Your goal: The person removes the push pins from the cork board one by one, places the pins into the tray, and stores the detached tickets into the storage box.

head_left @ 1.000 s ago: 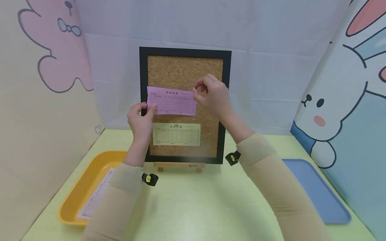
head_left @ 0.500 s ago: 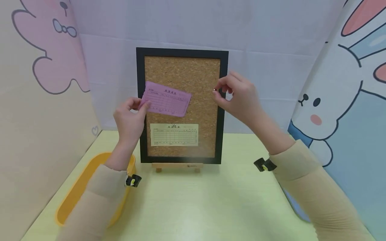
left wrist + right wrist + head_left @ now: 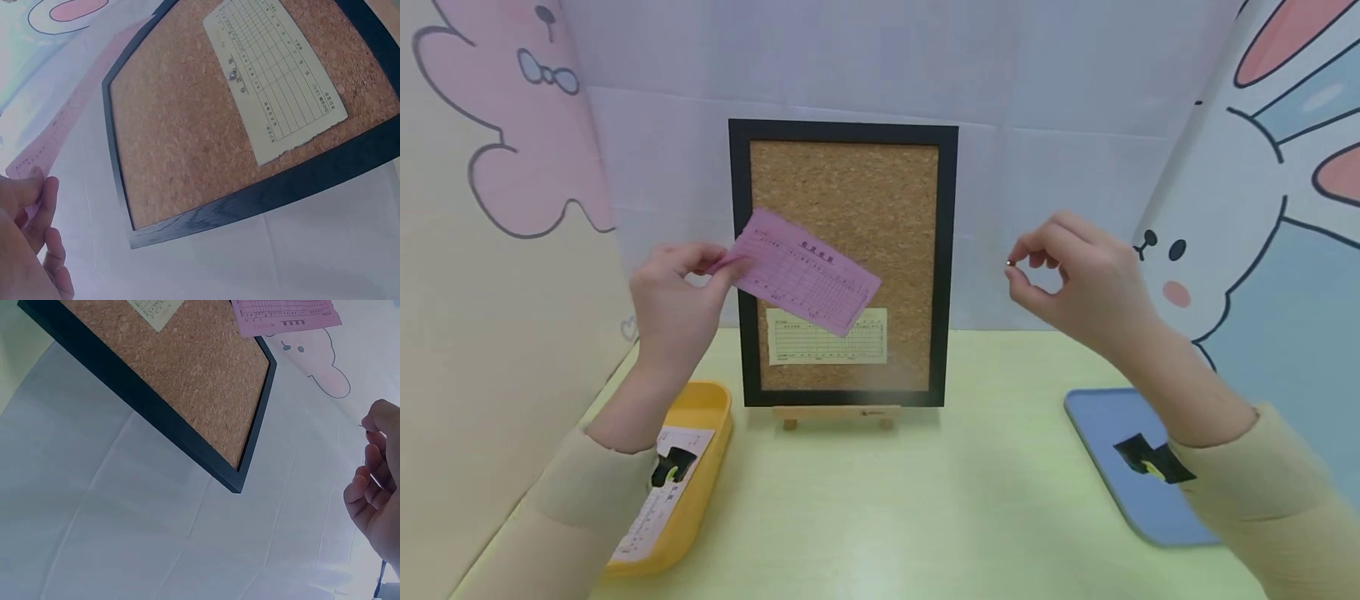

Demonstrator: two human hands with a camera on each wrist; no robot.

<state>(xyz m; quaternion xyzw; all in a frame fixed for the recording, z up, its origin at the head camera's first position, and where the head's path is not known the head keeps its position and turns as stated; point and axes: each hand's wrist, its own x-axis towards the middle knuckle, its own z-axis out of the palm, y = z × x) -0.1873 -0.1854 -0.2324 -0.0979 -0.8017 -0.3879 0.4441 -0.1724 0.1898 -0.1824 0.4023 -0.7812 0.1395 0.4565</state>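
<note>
My left hand [image 3: 677,304] pinches a pink receipt slip [image 3: 808,271] by its left end. The slip tilts down to the right in front of the corkboard [image 3: 842,179], overlapping part of a yellow receipt slip [image 3: 827,342]. That yellow slip is fixed to the cork by a pin [image 3: 232,75] at its top edge, seen in the left wrist view. Off to the right of the board, my right hand [image 3: 1090,279] holds a tiny thumbtack [image 3: 1010,263] between thumb and forefinger; its thin point shows in the right wrist view.
The black-framed board stands on a small wooden easel [image 3: 837,412]. At left is a yellow tray [image 3: 715,442] with a white printed slip [image 3: 662,500] in it, partly behind my left arm. A blue tray [image 3: 1120,467] lies at right, partly under my right forearm.
Both hands have drawn apart, the right one moving right and down with the thumbtack. The pink slip has come away from the board with my left hand and tilted clockwise.
</note>
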